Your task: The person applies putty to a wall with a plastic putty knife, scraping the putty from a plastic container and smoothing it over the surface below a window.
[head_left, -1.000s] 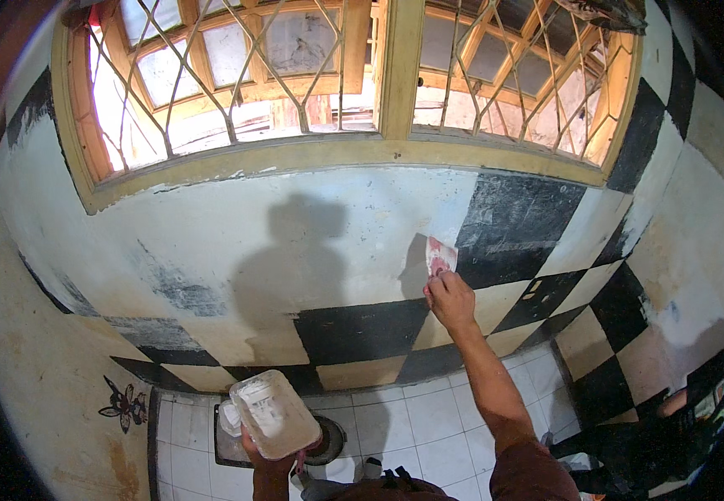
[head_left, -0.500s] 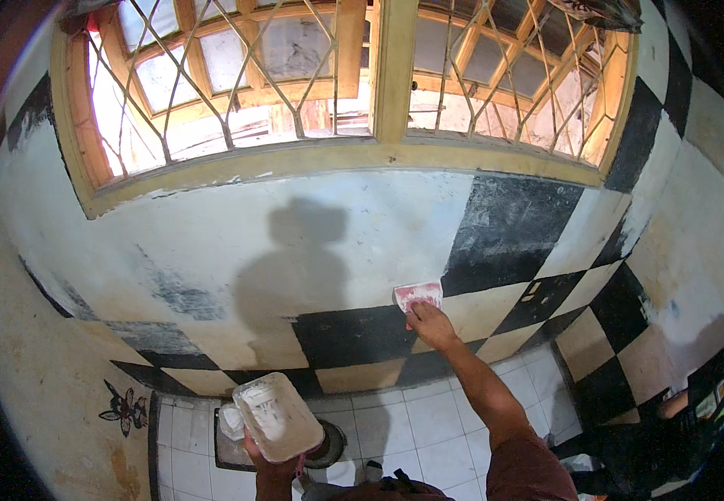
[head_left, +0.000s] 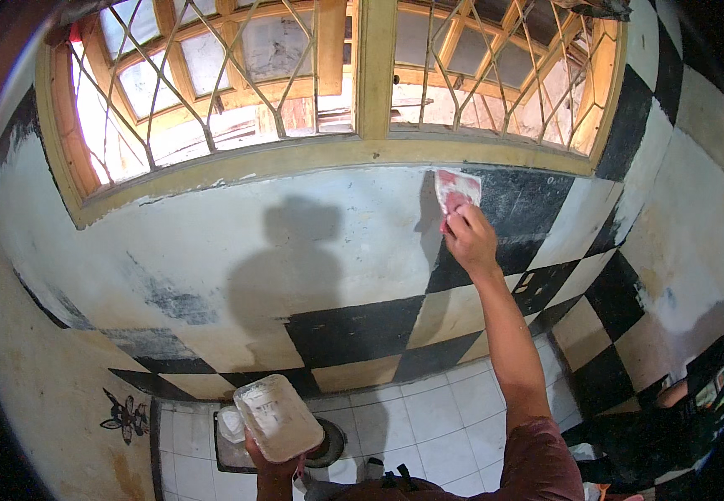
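Observation:
Against the wall (head_left: 362, 225), just under the window frame, my right hand (head_left: 469, 236) grips a pink putty spreader (head_left: 457, 192) smeared with white paste. Its blade lies at the border between a white-coated stretch and a black square (head_left: 524, 204). Low in front of me, my left hand (head_left: 263, 459) holds a shallow off-white tray (head_left: 295, 430) by its near edge. White putty (head_left: 267, 409) sits in the tray, mostly toward its far end. The fingers under the tray are hidden.
A yellow wooden window frame (head_left: 370, 150) with a metal grille spans the wall above. Below the tray, a dark-rimmed board (head_left: 230, 455) bears a white lump (head_left: 231, 424), beside a dark round container (head_left: 332, 442). A dark chair-like object (head_left: 662, 434) stands at right on the tiled floor (head_left: 428, 417).
My right hand has moved the spreader up the wall, from the lower edge of the white stretch to near the window frame. The tray in my left hand stays in place.

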Action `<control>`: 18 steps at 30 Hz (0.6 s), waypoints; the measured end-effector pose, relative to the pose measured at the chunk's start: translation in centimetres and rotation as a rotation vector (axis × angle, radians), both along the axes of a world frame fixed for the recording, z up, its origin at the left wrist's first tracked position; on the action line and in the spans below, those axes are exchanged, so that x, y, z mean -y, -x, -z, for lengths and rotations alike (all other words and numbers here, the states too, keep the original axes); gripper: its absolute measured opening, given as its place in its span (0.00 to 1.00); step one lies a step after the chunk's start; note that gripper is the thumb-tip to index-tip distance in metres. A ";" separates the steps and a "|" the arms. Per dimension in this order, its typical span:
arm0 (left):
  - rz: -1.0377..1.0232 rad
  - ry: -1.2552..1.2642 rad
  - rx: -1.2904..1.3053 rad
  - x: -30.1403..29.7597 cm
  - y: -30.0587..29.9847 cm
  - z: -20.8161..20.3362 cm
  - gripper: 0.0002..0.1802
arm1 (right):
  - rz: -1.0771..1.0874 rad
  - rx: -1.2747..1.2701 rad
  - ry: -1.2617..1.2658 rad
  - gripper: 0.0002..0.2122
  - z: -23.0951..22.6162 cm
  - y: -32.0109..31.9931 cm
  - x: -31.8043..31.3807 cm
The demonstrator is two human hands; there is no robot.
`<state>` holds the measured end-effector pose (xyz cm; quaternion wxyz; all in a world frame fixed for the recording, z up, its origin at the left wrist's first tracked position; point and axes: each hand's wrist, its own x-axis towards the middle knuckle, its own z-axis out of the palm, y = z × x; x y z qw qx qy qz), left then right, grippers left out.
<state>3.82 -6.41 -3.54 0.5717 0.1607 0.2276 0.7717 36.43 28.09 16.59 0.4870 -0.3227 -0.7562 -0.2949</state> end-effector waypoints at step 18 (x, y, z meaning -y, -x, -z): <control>0.009 0.030 -0.122 1.1 0.5 0.8 0.41 | 0.022 0.184 0.378 0.07 16.8 0.2 2.0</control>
